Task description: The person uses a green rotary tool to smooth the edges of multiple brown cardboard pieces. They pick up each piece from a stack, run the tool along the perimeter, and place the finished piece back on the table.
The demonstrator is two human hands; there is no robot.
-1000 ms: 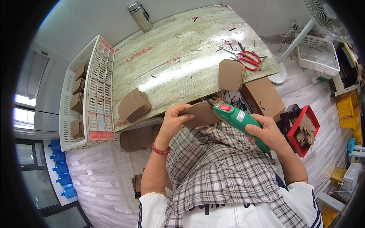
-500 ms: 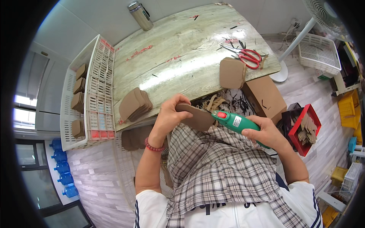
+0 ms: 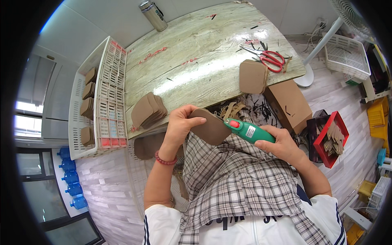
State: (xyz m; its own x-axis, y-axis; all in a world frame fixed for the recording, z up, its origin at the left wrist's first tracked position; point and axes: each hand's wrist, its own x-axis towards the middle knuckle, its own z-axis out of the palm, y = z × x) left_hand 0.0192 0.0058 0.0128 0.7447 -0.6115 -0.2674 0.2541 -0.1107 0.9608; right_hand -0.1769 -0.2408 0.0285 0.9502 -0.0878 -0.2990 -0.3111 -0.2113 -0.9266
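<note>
My left hand (image 3: 178,125) pinches a flat brown piece with rounded corners (image 3: 212,130) by its left side, thumb on top. In my right hand (image 3: 284,146) is a green handheld electric cutter (image 3: 250,132) with a red button. The cutter's head meets the piece's right edge or lies just beside it; its blade is too small to make out. A fanned stack of similar brown pieces (image 3: 148,110) lies at the table's near left edge, and another stack (image 3: 251,76) at the near right.
Red-handled scissors (image 3: 272,61) and dark scraps lie on the table (image 3: 192,81). A white crate (image 3: 96,122) with more brown stacks stands left. An open cardboard box (image 3: 288,104) and a red-rimmed bin (image 3: 342,136) of offcuts are right. A steel flask (image 3: 154,17) stands at the back.
My left hand has turned the brown piece so that more of its broad face shows. The cutter stays at its right edge. The whole view has shifted slightly.
</note>
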